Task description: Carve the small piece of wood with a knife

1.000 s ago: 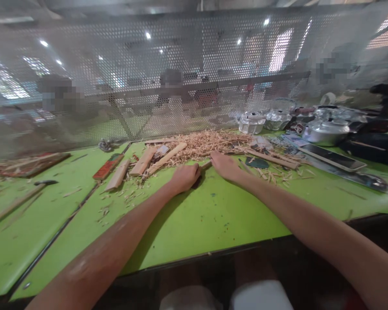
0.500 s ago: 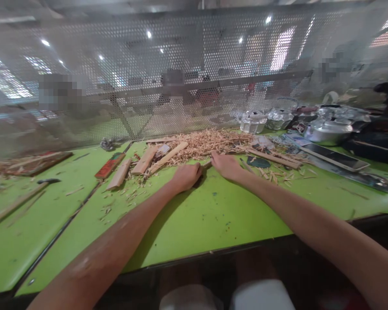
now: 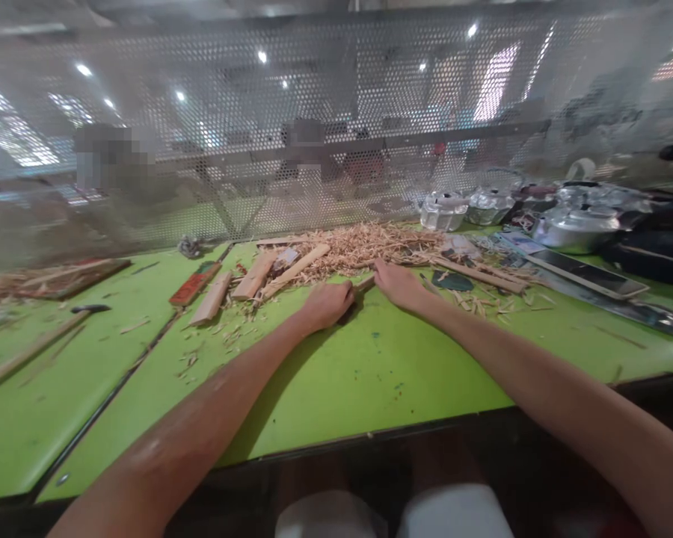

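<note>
My left hand is closed around the near end of a small wooden piece at the middle of the green table. My right hand has its fingers closed at the far end of the same piece. A short stretch of the wood shows between the two hands; the rest is covered by fingers. Just beyond lies a heap of wood shavings. Left of my left hand are wooden blocks and a flat strip.
A red-and-green block and a hammer-like tool lie at the left. At the right are a phone, metal kettles and a dark green piece. Behind the table stands a perforated metal screen.
The whole view has shifted slightly, with things a little further right in the picture. Both hands keep their hold on the wooden piece, and the gap between them looks much the same.
</note>
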A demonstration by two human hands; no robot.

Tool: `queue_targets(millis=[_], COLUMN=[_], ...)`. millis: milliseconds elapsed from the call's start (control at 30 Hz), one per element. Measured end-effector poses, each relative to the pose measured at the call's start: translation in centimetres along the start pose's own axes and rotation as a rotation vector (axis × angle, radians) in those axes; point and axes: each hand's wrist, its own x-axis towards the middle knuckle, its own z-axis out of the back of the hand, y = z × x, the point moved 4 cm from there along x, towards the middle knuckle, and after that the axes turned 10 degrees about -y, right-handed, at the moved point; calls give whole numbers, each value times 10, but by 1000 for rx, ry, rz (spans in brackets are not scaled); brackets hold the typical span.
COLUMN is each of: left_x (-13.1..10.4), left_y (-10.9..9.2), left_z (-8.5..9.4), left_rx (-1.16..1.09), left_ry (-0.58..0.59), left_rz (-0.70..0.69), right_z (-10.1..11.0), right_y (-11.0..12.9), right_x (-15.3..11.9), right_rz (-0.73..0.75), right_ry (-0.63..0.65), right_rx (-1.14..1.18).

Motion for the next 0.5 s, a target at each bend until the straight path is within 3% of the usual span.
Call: queue_targets(millis=[200, 400, 500], left_x=[0, 0, 0], left_y=[1, 0, 0], left_z=[-2, -1, 0], left_rx=[18, -4, 0], left_ry=[-33, -5, -4], left_rz=[-17, 10, 7], right_z=[-9, 4, 3], right_y=[21, -1, 4], right_x=[-2, 4, 2], right_rz=[84, -24, 5], right_ry=[32, 1, 15], right_rx=[17, -33, -18])
